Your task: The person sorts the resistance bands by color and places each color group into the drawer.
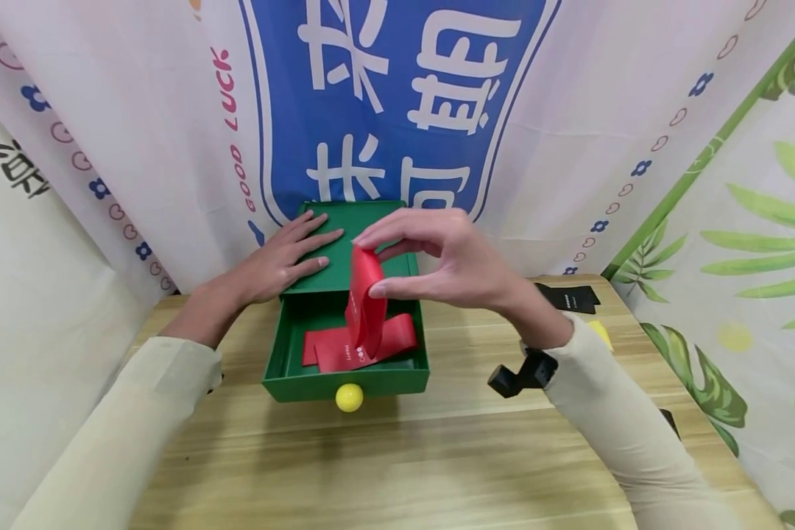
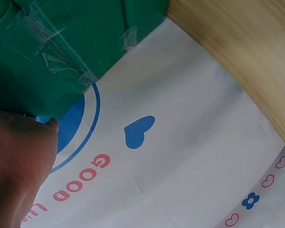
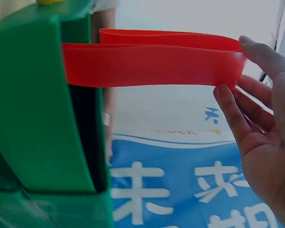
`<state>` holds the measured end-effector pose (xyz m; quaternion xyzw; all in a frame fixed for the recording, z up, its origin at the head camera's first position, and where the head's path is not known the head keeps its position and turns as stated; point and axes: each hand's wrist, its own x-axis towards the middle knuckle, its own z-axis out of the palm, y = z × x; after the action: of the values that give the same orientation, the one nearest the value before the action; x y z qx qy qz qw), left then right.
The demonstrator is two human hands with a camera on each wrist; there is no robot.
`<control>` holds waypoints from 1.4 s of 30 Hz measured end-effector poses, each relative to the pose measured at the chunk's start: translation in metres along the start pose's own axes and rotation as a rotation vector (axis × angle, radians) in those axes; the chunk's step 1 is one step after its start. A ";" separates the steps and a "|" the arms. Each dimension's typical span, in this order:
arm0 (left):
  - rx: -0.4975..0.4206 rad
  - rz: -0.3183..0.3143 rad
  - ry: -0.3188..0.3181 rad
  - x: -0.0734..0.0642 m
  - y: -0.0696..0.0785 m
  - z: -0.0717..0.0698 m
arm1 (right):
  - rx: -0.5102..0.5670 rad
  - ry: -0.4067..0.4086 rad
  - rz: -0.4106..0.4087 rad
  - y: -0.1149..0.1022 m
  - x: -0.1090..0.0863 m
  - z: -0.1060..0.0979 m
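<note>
My right hand pinches the upper end of a red resistance band between thumb and fingers. That band hangs as a long loop over the pulled-out drawer of a green box. In the right wrist view the held loop stretches out flat from the fingertips, its far end overlapping the drawer. Another red band with white print lies folded on the drawer floor. A yellow ball knob sits on the drawer front. Spread over the box's top is my left hand, fingers straight.
Black bands lie at the table's back right, close to a yellow piece partly hidden by the right sleeve. A dark object shows near the right edge. Behind the box hangs a printed curtain; the wooden table extends in front.
</note>
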<state>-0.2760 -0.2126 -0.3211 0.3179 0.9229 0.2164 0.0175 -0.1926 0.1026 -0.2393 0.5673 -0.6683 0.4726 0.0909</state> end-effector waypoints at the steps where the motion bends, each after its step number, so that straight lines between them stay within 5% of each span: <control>1: -0.005 0.002 0.002 0.000 0.000 0.000 | 0.007 0.000 -0.001 0.002 0.001 0.004; 13: -0.012 0.084 0.017 -0.002 -0.002 0.001 | 0.128 0.033 -0.024 0.016 0.012 0.047; 19: -0.019 0.042 0.023 -0.002 -0.002 0.003 | 0.134 0.000 0.048 0.031 -0.005 0.060; 26: -0.020 0.007 0.017 0.000 -0.001 0.003 | 0.054 -0.035 0.139 0.049 -0.032 0.056; 34: -0.007 0.003 0.025 0.002 0.000 0.000 | -0.185 -0.088 0.117 0.051 -0.047 0.043; 42: 0.003 0.008 0.021 0.001 0.000 0.003 | -0.301 -0.128 0.136 0.050 -0.061 0.036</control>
<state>-0.2763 -0.2108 -0.3232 0.3196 0.9220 0.2184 0.0066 -0.1991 0.1126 -0.3251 0.5298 -0.7728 0.3349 0.0997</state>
